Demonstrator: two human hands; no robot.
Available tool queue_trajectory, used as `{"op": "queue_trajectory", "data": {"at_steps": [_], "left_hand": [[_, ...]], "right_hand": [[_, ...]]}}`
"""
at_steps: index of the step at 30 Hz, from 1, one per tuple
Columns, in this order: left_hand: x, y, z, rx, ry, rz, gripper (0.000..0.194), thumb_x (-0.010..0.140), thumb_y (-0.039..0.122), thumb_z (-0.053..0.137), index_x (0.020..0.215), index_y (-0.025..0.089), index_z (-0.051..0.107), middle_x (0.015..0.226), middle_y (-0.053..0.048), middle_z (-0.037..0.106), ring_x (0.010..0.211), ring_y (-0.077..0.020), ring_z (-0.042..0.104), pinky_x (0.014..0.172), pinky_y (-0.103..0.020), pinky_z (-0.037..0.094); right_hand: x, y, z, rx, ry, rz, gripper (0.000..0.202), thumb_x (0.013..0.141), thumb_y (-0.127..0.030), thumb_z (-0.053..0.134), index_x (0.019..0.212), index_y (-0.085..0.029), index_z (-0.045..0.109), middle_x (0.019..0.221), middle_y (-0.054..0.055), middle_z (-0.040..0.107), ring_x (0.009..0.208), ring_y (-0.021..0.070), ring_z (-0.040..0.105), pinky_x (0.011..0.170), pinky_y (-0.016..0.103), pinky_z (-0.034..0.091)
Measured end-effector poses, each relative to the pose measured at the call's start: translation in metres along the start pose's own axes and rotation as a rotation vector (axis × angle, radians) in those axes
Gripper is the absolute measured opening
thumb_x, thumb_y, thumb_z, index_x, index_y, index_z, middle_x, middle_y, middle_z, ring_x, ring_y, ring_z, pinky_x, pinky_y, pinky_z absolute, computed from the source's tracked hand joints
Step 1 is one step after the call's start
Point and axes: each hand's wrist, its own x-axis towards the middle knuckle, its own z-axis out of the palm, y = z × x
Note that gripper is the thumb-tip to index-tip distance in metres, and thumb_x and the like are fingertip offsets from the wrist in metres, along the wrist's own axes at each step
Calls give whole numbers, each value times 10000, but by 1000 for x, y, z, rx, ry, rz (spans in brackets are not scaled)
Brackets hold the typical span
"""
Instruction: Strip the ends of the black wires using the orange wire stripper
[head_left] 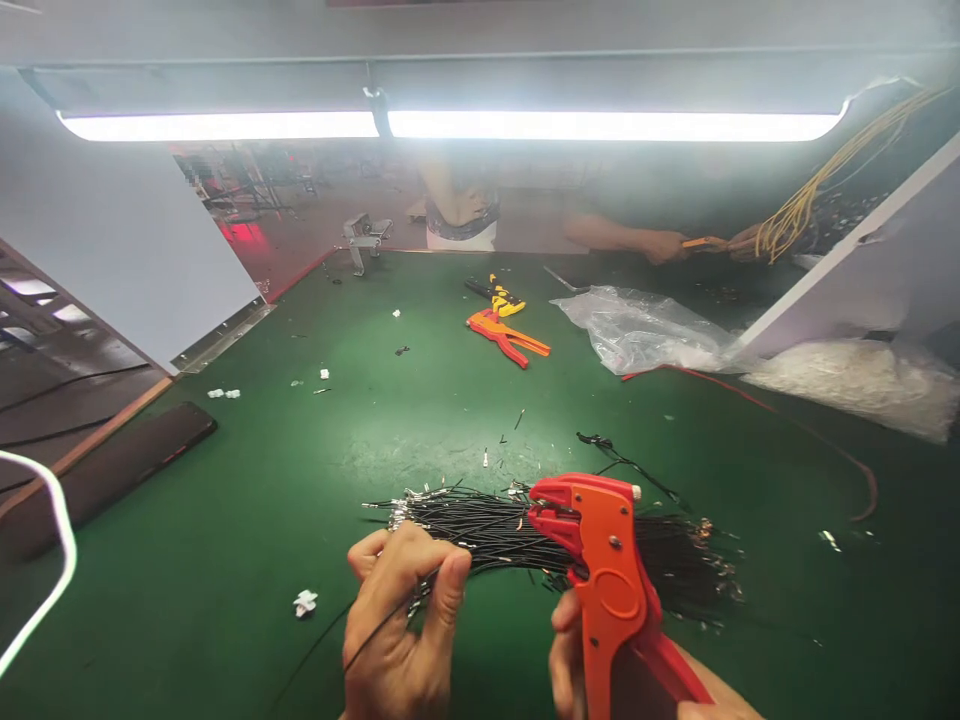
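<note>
My left hand [409,620] pinches a thin black wire [375,632] between thumb and forefinger, its length trailing down to the lower left. My right hand [570,650] grips an orange and red wire stripper [611,560], whose jaws point left toward the left fingertips, apart from them. Behind both hands a thick bundle of black wires [480,525] lies across the green work surface [247,530]. Many of its left ends carry pale metal tips; the right ends look bare and coppery. The wire's tip at the left fingers is too small to make out.
A second orange and red wire stripper [510,338] and a yellow and black tool [497,295] lie farther back. Right of them are a clear plastic bag [645,325], a red wire [750,400] and a filled bag [855,385]. Across the table, another person's hands [664,245] hold an orange tool.
</note>
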Motion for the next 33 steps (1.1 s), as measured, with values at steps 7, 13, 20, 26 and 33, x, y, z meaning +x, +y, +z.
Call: {"op": "queue_trajectory", "data": {"at_steps": [7, 13, 20, 26, 33], "left_hand": [[7, 6, -8, 196, -121, 332, 126, 903, 55, 650, 906, 180, 648, 641, 87, 637, 562, -86, 563, 743, -329, 279], [3, 10, 0, 315, 32, 360, 172, 973, 186, 631, 826, 183, 721, 551, 71, 620, 572, -107, 542, 716, -337, 240], [5, 8, -4, 303, -11, 474, 61, 869, 103, 731, 863, 161, 714, 582, 58, 670, 651, -148, 559, 687, -320, 305], [1, 9, 6, 292, 118, 475, 197, 945, 153, 653, 755, 194, 682, 540, 67, 654, 644, -143, 529, 679, -316, 336], [-8, 18, 22, 293, 182, 396, 230, 952, 140, 635, 744, 219, 695, 531, 63, 635, 688, -159, 520, 707, -324, 357]], "right_hand": [[-23, -27, -18, -680, 308, -447, 654, 827, -670, 615, 1393, -377, 469, 1058, 72, 659, 821, 287, 678, 747, 452, 580], [-16, -40, -11, -1645, 935, -549, 567, 948, -392, 591, 1478, -274, 427, 1264, 99, 611, 1116, 319, 567, 979, 499, 407], [-7, -30, -13, -2128, 759, -587, 514, 918, -315, 623, 1355, -73, 504, 1132, 126, 675, 994, 266, 585, 844, 389, 410], [-2, -20, -14, -2209, 660, -572, 478, 884, -288, 668, 1309, -100, 557, 1135, 144, 638, 1004, 281, 560, 823, 394, 398], [-1, -24, 0, -2087, 689, -698, 382, 885, -204, 563, 1265, -195, 599, 1240, 150, 637, 1190, 365, 478, 934, 509, 293]]}}
